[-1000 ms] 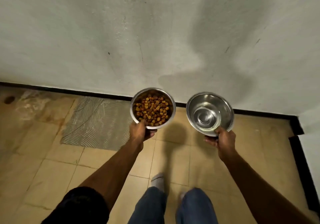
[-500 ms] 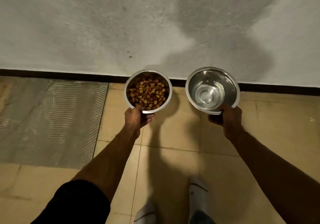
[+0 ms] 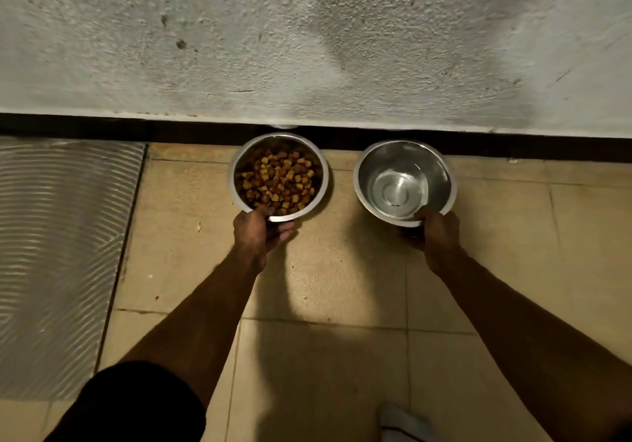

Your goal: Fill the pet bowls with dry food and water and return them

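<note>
A steel bowl [image 3: 239,171] filled with brown dry food pellets [image 3: 278,181] is low over the tiled floor, close to the black skirting. My left hand [image 3: 258,234] grips its near rim. To its right, a second steel bowl [image 3: 441,175] holds clear water [image 3: 398,192]. My right hand [image 3: 436,236] grips the near rim of that bowl. Both bowls are side by side, about a hand's width apart. Whether they rest on the floor or hover just above it cannot be told.
A rough white wall [image 3: 307,38] with a black skirting [image 3: 102,130] runs across just behind the bowls. A grey ribbed floor patch [image 3: 58,253] lies at the left. Beige floor tiles [image 3: 328,277] spread between my arms, and a socked foot [image 3: 400,421] shows at the bottom.
I have stepped closer to the wall and bent down. Both bowls have dropped from held height to near the floor by the skirting, still gripped in my hands.
</note>
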